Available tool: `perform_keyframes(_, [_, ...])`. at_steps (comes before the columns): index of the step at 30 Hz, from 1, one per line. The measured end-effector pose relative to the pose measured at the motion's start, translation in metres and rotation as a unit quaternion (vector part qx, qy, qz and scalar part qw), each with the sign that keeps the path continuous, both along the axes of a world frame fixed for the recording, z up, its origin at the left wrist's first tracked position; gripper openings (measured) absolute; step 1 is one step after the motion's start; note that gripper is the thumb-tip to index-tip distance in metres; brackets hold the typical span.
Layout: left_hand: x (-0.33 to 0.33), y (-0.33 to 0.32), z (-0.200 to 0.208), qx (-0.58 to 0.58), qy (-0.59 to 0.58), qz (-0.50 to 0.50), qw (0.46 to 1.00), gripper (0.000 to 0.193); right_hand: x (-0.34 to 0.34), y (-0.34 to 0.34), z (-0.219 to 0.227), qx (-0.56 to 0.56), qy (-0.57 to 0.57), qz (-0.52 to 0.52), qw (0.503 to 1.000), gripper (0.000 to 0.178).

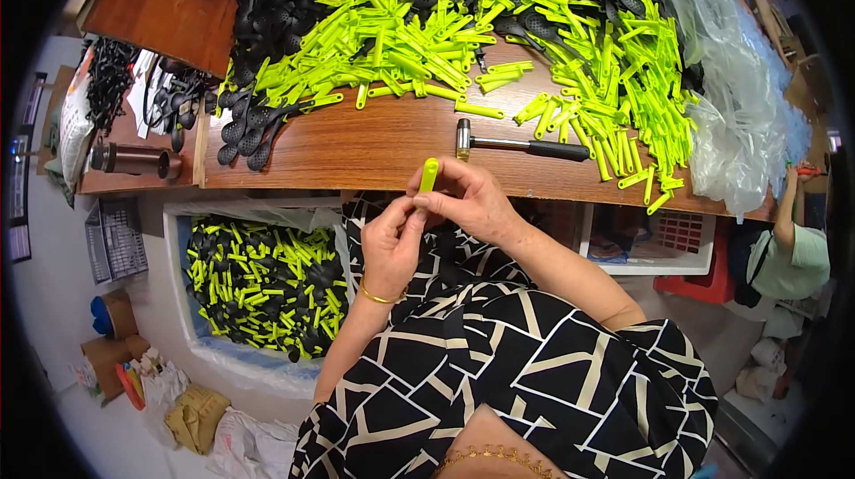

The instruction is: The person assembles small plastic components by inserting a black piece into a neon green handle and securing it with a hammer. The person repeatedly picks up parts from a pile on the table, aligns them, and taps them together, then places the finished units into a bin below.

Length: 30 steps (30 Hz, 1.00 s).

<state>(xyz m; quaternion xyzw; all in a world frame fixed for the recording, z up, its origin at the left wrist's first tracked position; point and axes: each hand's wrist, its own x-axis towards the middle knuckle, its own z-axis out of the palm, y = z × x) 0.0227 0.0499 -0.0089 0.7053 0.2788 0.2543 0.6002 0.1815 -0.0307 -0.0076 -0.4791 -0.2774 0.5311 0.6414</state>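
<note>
My left hand (390, 247) and my right hand (468, 201) meet just in front of the table's near edge, fingers pinched together. Between them a lime-green handle (429, 174) stands up, its rounded, holed end on top. My right thumb and fingers grip it. The left fingers close around its lower part, which the hands hide; whether a black piece is joined to it there I cannot tell. Beyond my hands a hammer (525, 148) with a black grip lies on the wooden table (356, 145). Loose lime-green handles (392, 43) form a large heap farther back.
Black perforated spoons (254, 127) lie at the table's left and behind the handles. A lined bin (267, 288) below on the left holds black spoons with green handles. Clear plastic sheeting (735, 132) hangs at the right. A brown flask (134, 159) lies far left. Another person (791, 256) is at the right.
</note>
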Motion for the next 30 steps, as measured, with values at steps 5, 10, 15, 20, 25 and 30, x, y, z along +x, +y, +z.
perform_keyframes(5, [-0.007,-0.004,-0.019,-0.014,0.02,0.014,1.0,0.016,-0.007,0.0,-0.016,-0.018,-0.025,-0.007,1.0,0.021])
perform_keyframes(10, [-0.022,0.001,-0.019,-0.168,0.007,-0.042,0.985,0.015,-0.002,-0.001,-0.026,-0.022,0.024,0.083,0.996,0.018])
perform_keyframes(15, [-0.064,0.02,-0.025,-0.089,0.049,-0.02,0.995,0.015,0.001,-0.005,0.002,0.008,-0.137,0.126,0.982,0.043])
perform_keyframes(20, [-0.194,0.064,-0.142,0.012,0.142,0.237,0.961,0.019,0.085,-0.025,0.012,0.012,-0.436,-0.104,0.894,0.031])
perform_keyframes(25, [-0.303,0.042,-0.267,0.041,0.445,0.285,0.848,0.021,0.166,-0.065,-0.007,-0.075,-0.686,-0.195,0.697,0.022])
perform_keyframes(30, [-0.302,0.034,-0.322,0.009,0.537,0.207,0.818,0.026,0.17,-0.068,-0.014,-0.117,-0.724,-0.186,0.654,0.019])
